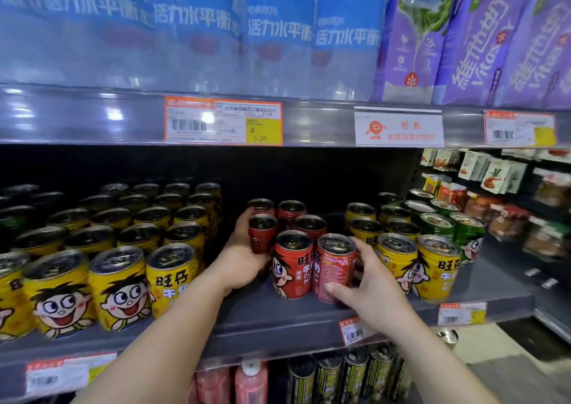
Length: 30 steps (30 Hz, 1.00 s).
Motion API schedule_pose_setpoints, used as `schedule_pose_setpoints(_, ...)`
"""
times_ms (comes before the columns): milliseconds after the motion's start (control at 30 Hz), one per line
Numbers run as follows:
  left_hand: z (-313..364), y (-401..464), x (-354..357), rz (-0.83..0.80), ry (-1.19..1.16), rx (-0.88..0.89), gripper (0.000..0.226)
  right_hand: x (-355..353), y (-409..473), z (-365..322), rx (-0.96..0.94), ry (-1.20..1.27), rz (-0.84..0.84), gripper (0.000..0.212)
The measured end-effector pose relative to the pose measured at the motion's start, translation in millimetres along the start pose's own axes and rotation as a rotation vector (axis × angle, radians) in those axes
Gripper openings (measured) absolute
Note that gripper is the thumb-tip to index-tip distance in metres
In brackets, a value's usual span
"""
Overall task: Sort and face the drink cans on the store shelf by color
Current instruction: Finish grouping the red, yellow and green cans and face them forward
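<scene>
Several red cans stand in a cluster mid-shelf. My left hand [244, 249] wraps the left side of a red can [262, 233] in the second row. My right hand [367, 283] grips the front right red can [333, 267], whose label back faces me. Beside it, the front red can [290, 264] shows its cartoon face. A large block of yellow cans [120, 283] fills the left of the shelf. More yellow cans [398, 261] stand right of the red ones, with green cans [469, 236] at the far right.
The grey shelf [272, 320] has a bare strip along its front edge with price tags [352, 331]. Blue and purple drink packs [346, 32] sit on the shelf above. Bottles and dark cans [327, 379] fill the shelf below. Snack packets [500, 175] hang to the right.
</scene>
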State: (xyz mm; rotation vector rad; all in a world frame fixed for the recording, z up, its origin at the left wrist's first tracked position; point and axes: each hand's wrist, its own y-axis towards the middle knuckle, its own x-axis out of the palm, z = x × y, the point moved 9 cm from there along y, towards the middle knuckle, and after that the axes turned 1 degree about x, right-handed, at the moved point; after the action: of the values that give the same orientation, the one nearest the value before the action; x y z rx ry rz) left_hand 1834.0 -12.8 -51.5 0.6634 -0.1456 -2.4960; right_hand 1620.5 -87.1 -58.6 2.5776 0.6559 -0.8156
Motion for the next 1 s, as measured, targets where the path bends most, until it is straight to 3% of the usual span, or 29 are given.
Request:
schedule_pose_setpoints(167, -0.7, -3.6, 1.1, 0.056, -0.084, -0.006, 0.102, -9.0, -9.9, -16.1, -0.031, 0.043, 0.068, 0.096)
schedule_pose_setpoints(267, 2.9, -9.6, -5.2, 0.124, -0.114, 0.004, 0.095, -28.1, -8.3, -45.4, -0.175, -0.031, 0.197, 0.075)
schedule_pose_setpoints(333, 3.1, -14.0, -8.5, 0.162, -0.110, -0.012, 0.090, -36.6, 6.0, -60.1, -0.255, -0.064, 0.194, 0.060)
schedule_pose_setpoints(533, 7.9, -25.4, -7.6, 0.206, -0.039, -0.049, 0.067, -39.5, 67.9, -63.4, -0.257, -0.191, -0.037, 0.034)
schedule_pose_setpoints(700, 11.7, -25.2, -11.8, 0.285, -0.164, -0.120, 0.052, -21.1, 85.1, -69.6, -0.256, -0.522, -0.214, 0.035)
schedule_pose_setpoints(833, 15.6, -33.7, -10.1, 0.244, 0.012, -0.098, 0.056, -7.4, 84.1, -75.4, -0.234, -0.687, -0.354, 0.034)
schedule_pose_setpoints(1000, 19.5, -43.9, -13.5, 0.248, 0.251, -0.050, 0.049, 3.4, 80.0, -73.9, -0.235, -0.771, -0.348, 0.034)
